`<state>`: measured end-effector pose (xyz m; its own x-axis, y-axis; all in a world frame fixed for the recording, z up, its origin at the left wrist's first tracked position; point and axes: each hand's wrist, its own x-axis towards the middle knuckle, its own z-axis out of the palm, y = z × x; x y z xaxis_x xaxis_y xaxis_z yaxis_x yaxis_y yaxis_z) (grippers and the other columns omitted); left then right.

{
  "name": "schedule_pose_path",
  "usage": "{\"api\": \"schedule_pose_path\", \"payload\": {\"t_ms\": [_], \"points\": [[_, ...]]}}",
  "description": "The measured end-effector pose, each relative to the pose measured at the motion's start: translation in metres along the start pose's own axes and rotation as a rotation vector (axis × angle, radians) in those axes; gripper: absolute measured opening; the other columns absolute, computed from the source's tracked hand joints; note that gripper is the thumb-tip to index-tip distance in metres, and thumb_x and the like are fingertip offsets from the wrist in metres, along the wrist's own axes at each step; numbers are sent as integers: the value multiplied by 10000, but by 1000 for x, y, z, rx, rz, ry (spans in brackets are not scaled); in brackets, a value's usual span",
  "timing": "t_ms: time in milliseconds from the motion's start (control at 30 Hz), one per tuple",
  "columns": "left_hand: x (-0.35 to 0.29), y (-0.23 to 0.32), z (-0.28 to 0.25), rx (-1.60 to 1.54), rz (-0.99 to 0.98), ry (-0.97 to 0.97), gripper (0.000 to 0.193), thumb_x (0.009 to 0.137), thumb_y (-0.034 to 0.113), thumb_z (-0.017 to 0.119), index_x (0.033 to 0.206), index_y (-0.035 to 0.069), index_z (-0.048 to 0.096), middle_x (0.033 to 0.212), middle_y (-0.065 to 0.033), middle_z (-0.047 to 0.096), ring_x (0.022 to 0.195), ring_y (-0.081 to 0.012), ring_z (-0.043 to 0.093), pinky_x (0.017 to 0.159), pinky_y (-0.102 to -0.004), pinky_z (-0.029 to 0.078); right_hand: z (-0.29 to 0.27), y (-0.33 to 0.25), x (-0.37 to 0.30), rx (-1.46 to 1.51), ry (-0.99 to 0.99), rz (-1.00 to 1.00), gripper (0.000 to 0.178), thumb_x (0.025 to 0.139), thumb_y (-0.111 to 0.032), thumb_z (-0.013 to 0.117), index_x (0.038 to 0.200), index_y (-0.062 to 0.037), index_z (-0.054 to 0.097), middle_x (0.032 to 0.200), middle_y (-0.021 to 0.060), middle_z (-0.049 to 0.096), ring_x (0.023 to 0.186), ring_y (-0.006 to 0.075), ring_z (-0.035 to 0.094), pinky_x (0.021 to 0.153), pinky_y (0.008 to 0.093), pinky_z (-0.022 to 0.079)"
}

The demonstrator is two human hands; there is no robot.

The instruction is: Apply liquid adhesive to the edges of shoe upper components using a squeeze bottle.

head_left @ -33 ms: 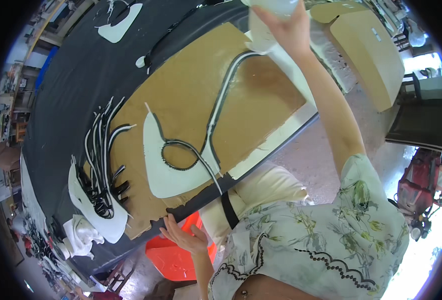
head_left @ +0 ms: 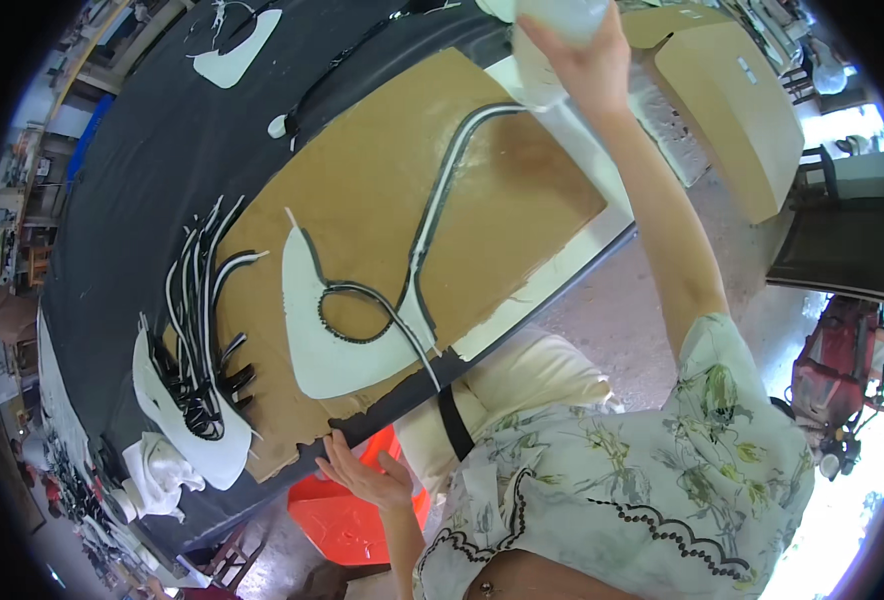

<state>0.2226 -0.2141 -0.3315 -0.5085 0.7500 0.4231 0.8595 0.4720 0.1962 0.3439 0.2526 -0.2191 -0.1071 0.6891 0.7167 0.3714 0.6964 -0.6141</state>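
My right hand (head_left: 590, 72) reaches to the far edge of the view, fingers wrapped round a translucent whitish container (head_left: 537, 75) whose top is cut off. The container is over the far right corner of a brown cardboard sheet (head_left: 362, 170). On that sheet lies a flat white curved piece (head_left: 317, 365) edged with black-and-white piping (head_left: 445, 180); one strip loops round its cutout, another runs up toward the container. My left hand (head_left: 370, 478) is at the table's near edge, fingers spread and holding nothing; its fingertips are close to or touching the edge.
Left of the cardboard, a second white piece (head_left: 224, 465) carries a bundle of piping strips (head_left: 194, 300). A crumpled white cloth (head_left: 162, 470) sits beside it on the black table cover (head_left: 112, 230). A red plastic stool (head_left: 337, 525) is below the edge. Cardboard boxes (head_left: 732, 110) stand at right.
My right hand and the container have shifted slightly to the right. The left hand stays by the table edge, and the pieces on the cardboard lie as before.
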Motion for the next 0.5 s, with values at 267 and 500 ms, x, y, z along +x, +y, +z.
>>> {"api": "schedule_pose_path", "payload": {"t_ms": [267,500], "points": [[4,-6,-4,54,2,-64,545,936,360,407,1248,-86,389,1221,-202,503,1157,-378,458,1014,-545,268,7,-7,-9,-182,32,-50,508,725,-181,740,1118,31,499,989,153,627,897,213,618,760,328,489],[-1,-4,-2,7,-10,-8,495,896,237,474,1256,-91,383,1217,-214,497,1145,-366,457,1008,-520,289,8,-98,-57,491,-96,453,464,777,-213,689,1147,-2,506,1033,133,627,931,260,618,823,398,486]]}}
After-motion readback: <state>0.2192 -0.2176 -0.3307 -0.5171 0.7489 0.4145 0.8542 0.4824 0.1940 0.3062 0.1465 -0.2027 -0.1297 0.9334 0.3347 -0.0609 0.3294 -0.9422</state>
